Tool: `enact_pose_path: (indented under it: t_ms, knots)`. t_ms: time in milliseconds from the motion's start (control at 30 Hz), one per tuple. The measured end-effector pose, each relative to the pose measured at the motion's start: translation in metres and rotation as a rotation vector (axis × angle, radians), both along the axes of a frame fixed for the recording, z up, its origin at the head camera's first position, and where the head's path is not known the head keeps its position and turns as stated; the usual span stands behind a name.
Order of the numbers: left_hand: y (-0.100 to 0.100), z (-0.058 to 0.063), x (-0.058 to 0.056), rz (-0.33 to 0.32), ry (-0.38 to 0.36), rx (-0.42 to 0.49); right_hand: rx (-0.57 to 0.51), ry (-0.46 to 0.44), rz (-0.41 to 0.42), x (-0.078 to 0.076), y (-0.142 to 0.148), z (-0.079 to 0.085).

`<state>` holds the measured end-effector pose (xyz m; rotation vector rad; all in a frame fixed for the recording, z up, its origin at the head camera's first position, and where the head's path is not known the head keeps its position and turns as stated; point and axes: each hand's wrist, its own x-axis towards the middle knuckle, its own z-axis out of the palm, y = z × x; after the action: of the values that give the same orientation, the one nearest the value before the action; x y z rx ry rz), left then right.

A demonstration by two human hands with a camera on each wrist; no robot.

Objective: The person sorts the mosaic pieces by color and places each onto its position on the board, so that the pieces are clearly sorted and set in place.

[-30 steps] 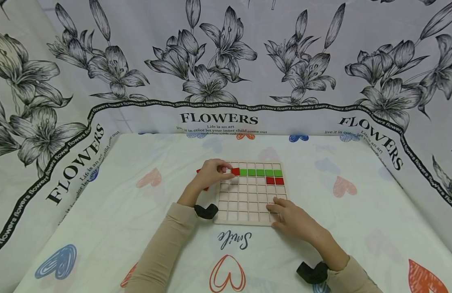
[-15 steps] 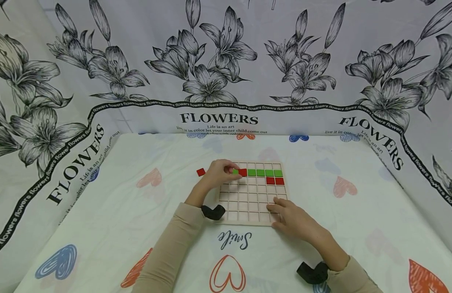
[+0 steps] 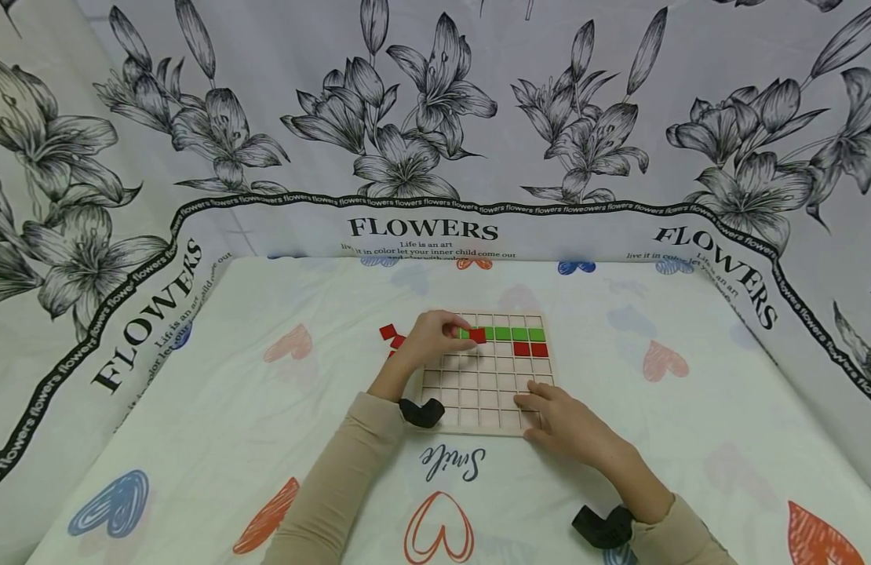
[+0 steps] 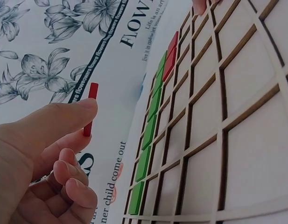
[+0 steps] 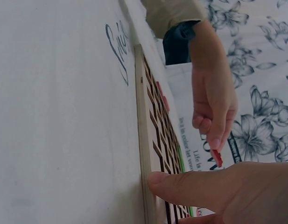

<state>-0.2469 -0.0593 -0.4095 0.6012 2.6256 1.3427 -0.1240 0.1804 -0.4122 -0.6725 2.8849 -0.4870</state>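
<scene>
Between thumb and forefinger my left hand (image 3: 427,341) pinches a red square tile (image 3: 478,336). The left wrist view shows the tile (image 4: 91,109) edge-on, held above the wooden grid board (image 3: 471,399). Several green tiles (image 3: 520,334) fill a row near the board's far side, partly hidden by the left hand. Two red tiles (image 3: 530,349) sit in the row in front of them, at the right end. My right hand (image 3: 570,420) rests on the board's near right part, its thumb (image 5: 181,186) at the board's edge and its fingers on the grid.
Loose red tiles (image 3: 388,332) lie on the cloth left of the board, partly behind the left hand. A white cloth (image 3: 195,439) printed with hearts covers the table. Behind it hangs a flower-printed curtain (image 3: 435,180). Black bands (image 3: 603,526) circle both wrists.
My left hand has moved right along the green row, carrying the red tile. More green shows behind it, and more loose red tiles are uncovered at left. My right hand stays put.
</scene>
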Motion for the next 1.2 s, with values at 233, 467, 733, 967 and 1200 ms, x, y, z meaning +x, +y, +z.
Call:
enact_pose_path:
  t_ms: [233, 467, 733, 967, 1200]
  knots:
    - [0.008, -0.004, 0.001, 0.008, 0.0, 0.006, -0.004, 0.002, 0.003, 0.0, 0.001, 0.0]
    - [0.015, -0.008, 0.0, 0.015, 0.011, 0.0, -0.01, -0.004, 0.0, 0.0, 0.001, -0.001]
    - [0.021, -0.01, -0.001, 0.018, 0.009, -0.032, -0.008, -0.005, -0.006, -0.001, 0.0, 0.0]
    - [0.027, -0.01, 0.0, 0.02, -0.012, -0.017, -0.004, -0.001, 0.0, -0.001, 0.0, 0.0]
    - [0.034, -0.012, 0.0, 0.034, -0.001, -0.053, -0.012, 0.002, 0.004, -0.001, 0.002, -0.001]
